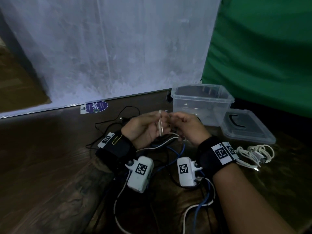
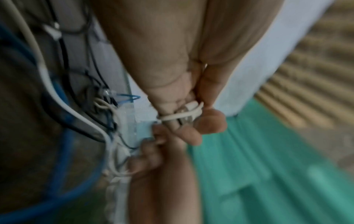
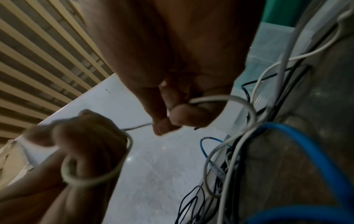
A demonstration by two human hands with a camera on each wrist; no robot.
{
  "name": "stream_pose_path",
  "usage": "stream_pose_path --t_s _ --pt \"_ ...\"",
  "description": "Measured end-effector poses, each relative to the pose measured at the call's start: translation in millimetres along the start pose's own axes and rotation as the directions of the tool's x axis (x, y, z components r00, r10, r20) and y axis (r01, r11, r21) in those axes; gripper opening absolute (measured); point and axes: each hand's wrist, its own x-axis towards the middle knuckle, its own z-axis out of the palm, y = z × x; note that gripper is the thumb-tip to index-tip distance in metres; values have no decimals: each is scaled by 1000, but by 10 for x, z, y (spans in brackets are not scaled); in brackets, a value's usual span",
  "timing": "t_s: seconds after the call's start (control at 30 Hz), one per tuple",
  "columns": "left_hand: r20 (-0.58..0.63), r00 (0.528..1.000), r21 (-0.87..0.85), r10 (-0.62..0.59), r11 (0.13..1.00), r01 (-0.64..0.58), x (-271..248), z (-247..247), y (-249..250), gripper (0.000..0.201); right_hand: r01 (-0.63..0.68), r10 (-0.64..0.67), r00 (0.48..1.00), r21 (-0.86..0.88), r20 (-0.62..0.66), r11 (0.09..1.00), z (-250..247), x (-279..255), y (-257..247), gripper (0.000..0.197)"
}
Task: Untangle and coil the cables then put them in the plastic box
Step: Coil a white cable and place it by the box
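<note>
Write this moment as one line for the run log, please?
stage: coiling white cable | left hand: holds coil | right hand: pinches same cable | plastic box: open, no coil inside | blue cable: loose on table

A makeshift recording corner indoors is suggested: a green backdrop is hung beside a scuffed white panel, behind a dark wooden table.

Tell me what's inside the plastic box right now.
Through the clear walls of the plastic box no cable shows; it looks empty, though glare blurs its floor. The white cable is outside, in both hands: left hand, right hand. A coiled white bundle lies outside too.
</note>
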Motion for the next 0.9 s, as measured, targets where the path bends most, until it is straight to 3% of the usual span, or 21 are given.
stream_pose_path --t_s 0.13,0.3,0.5,0.63,0.7,0.83,0.9 --pt "-216 962 -134 165 971 -196 34 -33 29 22 -81 98 962 -76 254 994 129 -97 -124 21" --pt "-373 902 -54 218 965 -255 86 -45 -29 23 -52 135 900 -207 414 977 156 -125 -177 20" --pt "-444 834 93 327 943 -321 128 -77 -38 22 -27 122 865 -198 486 980 91 -157 -198 30" --pt "-437 796 271 420 905 -328 128 -158 -38 20 69 8 839 -122 545 990 109 -181 -235 26" --pt "-396 810 379 432 881 -285 112 -175 -39 19 139 -71 865 -101 497 985 86 -198 -288 23" --pt "-232 905 615 357 775 -148 65 -64 -57 19 211 -182 955 -106 235 972 18 -215 -397 16" --pt "-242 938 544 250 835 -83 67 28 -84 18 212 -212 973 1 88 977 -14 -223 -437 15"
